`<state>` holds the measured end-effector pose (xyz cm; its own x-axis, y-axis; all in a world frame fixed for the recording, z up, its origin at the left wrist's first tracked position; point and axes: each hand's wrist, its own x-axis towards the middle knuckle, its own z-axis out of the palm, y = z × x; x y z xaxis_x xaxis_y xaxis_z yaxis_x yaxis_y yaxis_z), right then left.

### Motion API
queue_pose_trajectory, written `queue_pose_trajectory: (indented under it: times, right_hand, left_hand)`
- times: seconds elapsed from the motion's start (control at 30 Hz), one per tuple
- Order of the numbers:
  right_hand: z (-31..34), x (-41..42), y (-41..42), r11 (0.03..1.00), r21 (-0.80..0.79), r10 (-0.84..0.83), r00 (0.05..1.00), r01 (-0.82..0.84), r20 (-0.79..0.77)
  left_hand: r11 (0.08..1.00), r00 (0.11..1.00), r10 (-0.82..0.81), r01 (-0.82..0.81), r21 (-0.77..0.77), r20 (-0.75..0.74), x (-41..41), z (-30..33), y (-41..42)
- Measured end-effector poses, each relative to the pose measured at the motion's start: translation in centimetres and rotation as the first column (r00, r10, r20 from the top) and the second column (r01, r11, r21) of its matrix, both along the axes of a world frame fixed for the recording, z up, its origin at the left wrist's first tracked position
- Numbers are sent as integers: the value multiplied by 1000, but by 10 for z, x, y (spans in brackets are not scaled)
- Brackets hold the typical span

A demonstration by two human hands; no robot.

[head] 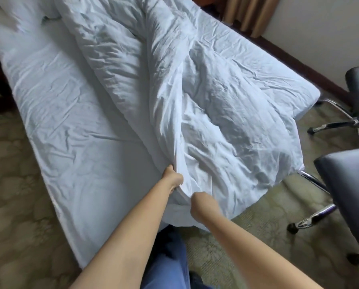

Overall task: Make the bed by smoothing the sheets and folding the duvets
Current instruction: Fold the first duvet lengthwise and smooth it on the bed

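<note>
A bed [49,113] is seen from its foot, running from lower centre to the upper left of the frame. It is covered by a white sheet [74,130], creased and laid bare on the left half. A white duvet [174,84], heavily crumpled, is heaped along the middle and right of the bed, with its near end hanging over the bed's lower right corner. A pillow [18,15] is seen at the upper left.

At lower centre, the duvet's near edge is gripped by both hands. The left hand [173,178] is closed in a fist round a bunched fold of the edge. The right hand [203,205], just beside it and lower, is likewise curled tight on the fabric; its fingers are hidden in the cloth.

Two dark chairs [347,184] with chrome legs are placed at the right edge, on patterned carpet [13,195]. A curtain [251,13] hangs at the upper right.
</note>
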<state>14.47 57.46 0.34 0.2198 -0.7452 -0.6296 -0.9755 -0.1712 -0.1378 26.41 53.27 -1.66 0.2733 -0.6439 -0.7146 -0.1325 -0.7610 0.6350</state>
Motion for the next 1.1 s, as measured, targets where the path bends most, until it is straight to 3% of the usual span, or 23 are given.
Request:
queue_pose_trajectory:
  times: [0.07, 0.13, 0.23, 0.33, 0.5, 0.57, 0.67, 0.77, 0.87, 1.0, 1.1]
  right_hand:
    - [8, -17, 18, 976, -184, 124, 992, -117, 28]
    - [14, -37, 32, 940, -319, 154, 985, -120, 82]
    - [28, -61, 46, 937, -311, -67, 958, 156, 280]
    - [46, -75, 55, 914, -285, -156, 899, 289, 410]
    - [73, -103, 70, 899, -438, 122, 962, -2, 245]
    - [74, -110, 83, 926, -360, 191, 961, -110, 199]
    - [60, -106, 111, 991, -39, 134, 953, -128, 273]
    - [41, -94, 136, 965, 212, 73, 939, -151, 336]
    - [31, -88, 144, 940, 246, 157, 941, -235, 299]
    - [26, -88, 134, 964, 224, 77, 958, -142, 277]
    - [31, -81, 121, 979, 161, 77, 964, -121, 256]
  left_hand:
    - [1000, 1000, -8, 8, 18, 5, -16, 8, 21]
    - [998, 996, 56, -53, 34, -76, -29, 15, 38]
    - [984, 959, 176, -176, 18, -220, -46, 40, 53]
    - [976, 959, 199, -213, -50, -200, -65, 70, 57]
    - [965, 965, 228, -242, -98, -131, -77, 83, 74]
    - [964, 967, 240, -248, -95, -86, -73, 75, 86]
    - [982, 981, 183, -181, -47, 65, -64, 57, 105]
    - [997, 984, 62, -70, 45, 165, -57, 31, 136]
    - [994, 977, 7, -30, 109, 211, -49, 23, 168]
    - [957, 976, -168, 127, 262, 140, -39, 42, 191]
    - [967, 970, -159, 116, 225, 185, -22, 53, 187]
